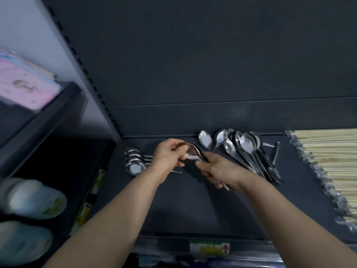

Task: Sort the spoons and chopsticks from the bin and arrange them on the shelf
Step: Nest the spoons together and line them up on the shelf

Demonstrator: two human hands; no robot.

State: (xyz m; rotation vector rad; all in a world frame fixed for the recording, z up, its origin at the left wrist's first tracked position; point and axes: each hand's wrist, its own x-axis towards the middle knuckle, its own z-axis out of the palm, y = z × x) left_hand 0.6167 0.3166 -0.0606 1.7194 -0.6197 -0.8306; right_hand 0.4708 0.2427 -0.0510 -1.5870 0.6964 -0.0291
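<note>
Looking down onto a dark shelf (193, 213), with two bare forearms reaching in from the bottom of the frame.

At centre frame, a small bundle of spoons (194, 150), gripped at both ends. Left hand (169, 158) with fingers curled round the bowl end; right hand (218, 172) with fingers closed round the handles, whose tips poke out below the wrist.

Just left of the left hand, a nested stack of spoons (134, 161), lying near the upright post (87, 82) at the shelf's left edge.

Just right of the right hand, a loose pile of spoons (248, 149), with bowls up against the back wall (193, 118) and handles slanting toward lower right.

Along the right edge of the frame, plastic-wrapped chopsticks (328, 157), separated from the pile by a narrow strip of bare shelf.

Below the hands, open dark surface down to the front lip (164, 246), with a label (209, 248) at bottom centre.

Beyond the post, a blurred pink package (25, 88) at upper left and pale packages (32, 198) at lower left.
</note>
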